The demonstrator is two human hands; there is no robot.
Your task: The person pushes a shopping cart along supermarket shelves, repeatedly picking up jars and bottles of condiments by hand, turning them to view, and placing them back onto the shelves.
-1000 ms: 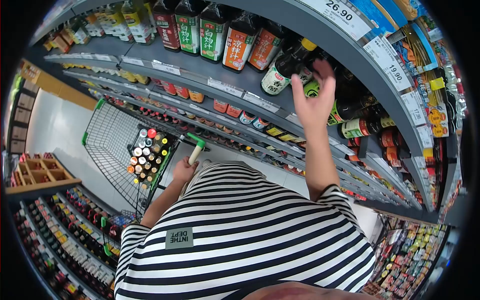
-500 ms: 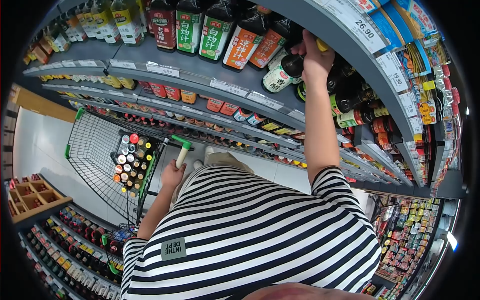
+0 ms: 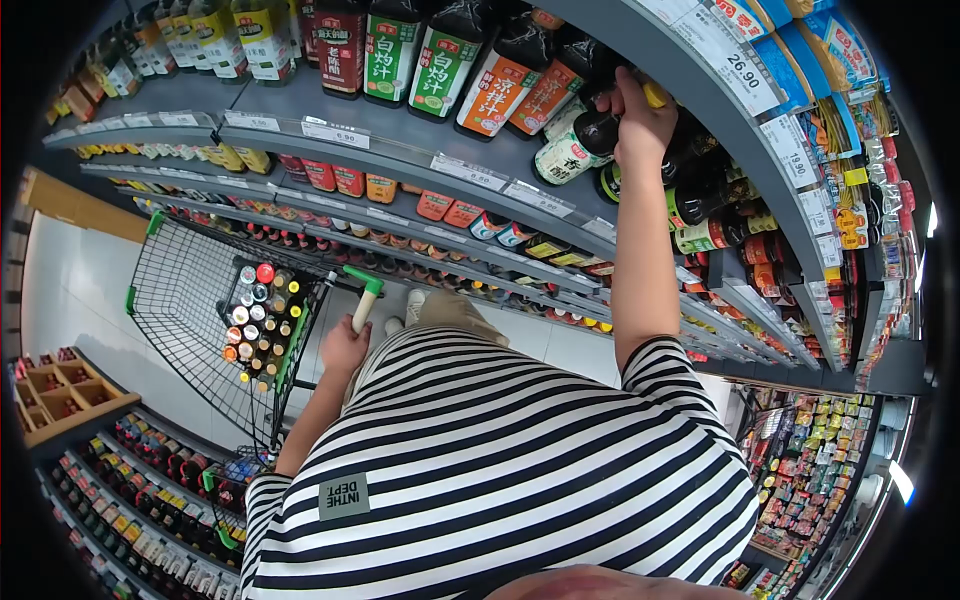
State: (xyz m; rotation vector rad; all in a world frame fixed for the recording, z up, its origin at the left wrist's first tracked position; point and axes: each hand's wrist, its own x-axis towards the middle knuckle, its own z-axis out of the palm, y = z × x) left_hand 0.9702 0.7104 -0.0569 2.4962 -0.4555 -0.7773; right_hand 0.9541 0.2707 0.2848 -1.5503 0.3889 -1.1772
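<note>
My right hand (image 3: pixel 643 125) reaches into the upper shelf, its fingers closed around the top of a vinegar bottle (image 3: pixel 574 155) with a white and green label. A yellow cap (image 3: pixel 655 95) shows beside my fingers. The bottle still stands on the shelf, and its neck is partly hidden by my hand. To its left are orange-labelled sauce bottles (image 3: pixel 491 92) and green-labelled ones (image 3: pixel 438 72); dark bottles (image 3: pixel 690 200) stand to the right. Down at my side, my left hand (image 3: pixel 345 343) is wrapped around the pale handle (image 3: pixel 364 308) of a shopping cart (image 3: pixel 185 290).
Several capped bottles (image 3: pixel 263 325) stand grouped inside the cart. Over my right hand curves a higher shelf edge (image 3: pixel 730 60) with price tags. Lower shelves (image 3: pixel 440 235) of jars run below. Behind the cart are a wooden divided display (image 3: pixel 70 390) and another stocked shelf (image 3: pixel 150 490).
The view has shifted slightly, so the shelf bottles sit a little further right and lower. Both hands keep their grips, and the vinegar bottle has not visibly left its place.
</note>
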